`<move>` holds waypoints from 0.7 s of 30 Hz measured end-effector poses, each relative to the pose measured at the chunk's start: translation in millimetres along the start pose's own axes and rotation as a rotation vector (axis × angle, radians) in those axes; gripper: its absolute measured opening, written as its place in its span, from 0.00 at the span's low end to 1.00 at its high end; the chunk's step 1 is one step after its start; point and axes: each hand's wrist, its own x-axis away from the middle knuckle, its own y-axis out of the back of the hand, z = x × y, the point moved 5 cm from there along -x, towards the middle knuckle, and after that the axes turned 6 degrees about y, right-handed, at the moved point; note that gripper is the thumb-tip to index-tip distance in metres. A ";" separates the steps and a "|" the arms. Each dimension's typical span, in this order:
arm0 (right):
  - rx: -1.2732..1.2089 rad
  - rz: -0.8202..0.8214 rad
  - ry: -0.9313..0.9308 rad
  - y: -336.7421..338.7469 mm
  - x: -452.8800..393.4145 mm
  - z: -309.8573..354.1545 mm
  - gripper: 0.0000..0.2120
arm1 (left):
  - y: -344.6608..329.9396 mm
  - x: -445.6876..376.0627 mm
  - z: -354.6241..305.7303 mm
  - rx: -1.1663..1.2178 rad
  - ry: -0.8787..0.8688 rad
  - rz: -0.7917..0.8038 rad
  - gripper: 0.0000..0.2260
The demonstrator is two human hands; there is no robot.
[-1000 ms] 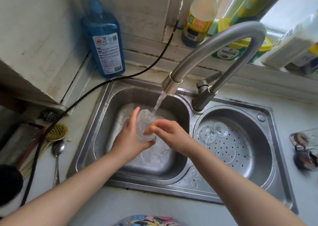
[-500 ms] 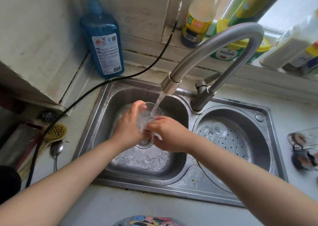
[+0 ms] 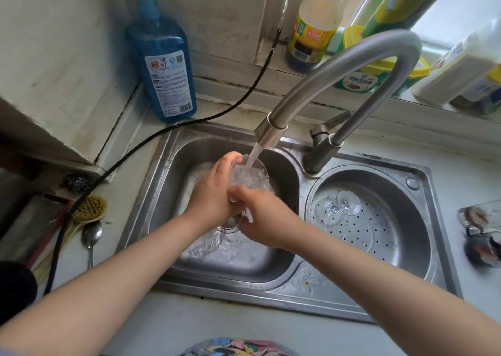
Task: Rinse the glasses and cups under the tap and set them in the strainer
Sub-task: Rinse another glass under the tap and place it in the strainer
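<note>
Over the left sink basin [image 3: 168, 193], the running tap [image 3: 320, 84] pours into a clear glass [image 3: 250, 175] held upright. The left hand [image 3: 214, 195] wraps its side; the right hand [image 3: 264, 220] closes around its base. Wet glass could slip and strike steel, or knock the stemmed glass [image 3: 339, 206] lying in the strainer [image 3: 379, 233].

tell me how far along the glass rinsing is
Done: one stemmed glass lies in the strainer. In hand: left hand and right hand hold a clear glass under the running tap. Left: setting it in the strainer; other unwashed glasses aren't visible.
</note>
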 end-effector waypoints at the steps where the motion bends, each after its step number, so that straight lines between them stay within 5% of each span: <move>1: 0.201 -0.016 0.098 3.7 2.3 -9.3 0.21 | 0.7 -0.1 1.4 -0.010 0.010 0.017 0.40; 5: 0.682 -0.075 0.237 10.3 13.2 -31.2 0.20 | 1.9 0.4 0.5 -0.038 0.011 0.030 0.40; 12: -0.135 -0.047 -0.090 -5.6 19.5 -1.0 0.25 | -5.3 0.2 7.9 -0.016 0.043 0.068 0.41; 18: 0.575 -0.029 0.167 7.7 13.2 -31.9 0.19 | 0.4 -0.5 3.7 -0.026 0.027 0.069 0.39; 21: 0.500 -0.094 0.138 5.3 8.2 -23.8 0.19 | 4.7 -4.0 3.4 0.033 0.031 0.042 0.39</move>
